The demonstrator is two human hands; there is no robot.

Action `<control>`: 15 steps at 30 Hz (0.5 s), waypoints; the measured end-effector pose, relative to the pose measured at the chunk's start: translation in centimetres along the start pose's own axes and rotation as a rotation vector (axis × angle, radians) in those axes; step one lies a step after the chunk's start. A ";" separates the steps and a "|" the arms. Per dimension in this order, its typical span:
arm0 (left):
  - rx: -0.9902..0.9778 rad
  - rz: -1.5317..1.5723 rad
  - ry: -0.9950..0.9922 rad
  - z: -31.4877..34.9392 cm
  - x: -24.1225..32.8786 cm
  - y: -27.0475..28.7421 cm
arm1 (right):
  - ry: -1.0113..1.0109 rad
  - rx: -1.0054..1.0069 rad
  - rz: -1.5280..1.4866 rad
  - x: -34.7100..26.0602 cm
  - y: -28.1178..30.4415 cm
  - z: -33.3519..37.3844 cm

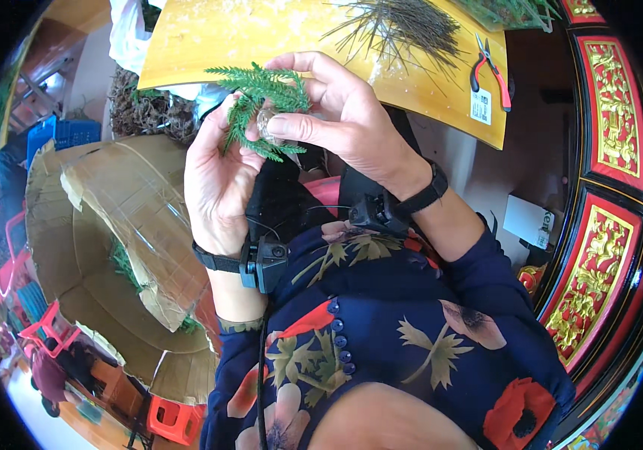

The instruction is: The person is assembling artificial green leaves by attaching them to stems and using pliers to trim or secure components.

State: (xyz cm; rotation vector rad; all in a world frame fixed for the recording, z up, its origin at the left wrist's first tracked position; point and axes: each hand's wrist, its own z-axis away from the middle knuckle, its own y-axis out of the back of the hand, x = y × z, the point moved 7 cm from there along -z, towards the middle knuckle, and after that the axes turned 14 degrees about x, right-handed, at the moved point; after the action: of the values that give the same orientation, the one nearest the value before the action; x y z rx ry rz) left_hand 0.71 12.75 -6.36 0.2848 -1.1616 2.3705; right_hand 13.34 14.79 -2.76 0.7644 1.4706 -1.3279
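Both hands are raised over my lap, near the front edge of the yellow table (pixel 231 37). Between them is a green artificial pine sprig (pixel 285 90), its needled branches curled into a loose ring. My left hand (pixel 220 176) is closed on the sprig's left side, its fingertips partly behind the greenery. My right hand (pixel 344 120) grips the other side, thumb pressed against a small brownish, shiny piece (pixel 264 124) in the middle of the sprig. What exactly that piece is, I cannot tell. Several right fingers curl behind and above the branches.
On the table lie a bundle of thin dark stems (pixel 419 34) and red-handled pliers (pixel 490 71). A large open cardboard box (pixel 74 247) with some greenery inside stands at my left. Brown tangled material (pixel 145 109) sits behind it. Carved red-and-gold panels (pixel 610 105) line the right.
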 end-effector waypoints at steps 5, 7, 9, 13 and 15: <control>0.119 -0.074 -0.062 -0.1 0.1 0.5 | 0.005 0.046 -0.017 0.0 0.2 -0.1; 0.011 -0.205 -0.183 -0.1 0.6 -0.3 | -0.007 0.088 0.001 -0.1 0.3 -0.3; -0.042 -0.270 -0.245 0.0 0.6 -0.7 | -0.013 0.109 0.010 -0.1 0.4 -0.3; 0.003 -0.364 -0.391 0.3 0.7 -0.8 | -0.055 0.141 0.004 0.2 0.8 -0.1; -0.001 -0.480 -0.534 0.9 0.8 -1.3 | -0.058 0.155 0.025 0.3 1.1 -0.1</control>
State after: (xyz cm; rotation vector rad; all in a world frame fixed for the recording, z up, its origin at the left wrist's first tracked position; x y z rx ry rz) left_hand 0.66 13.02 -4.64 1.1137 -1.1481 1.9139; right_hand 14.22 15.05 -3.46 0.8339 1.3194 -1.4456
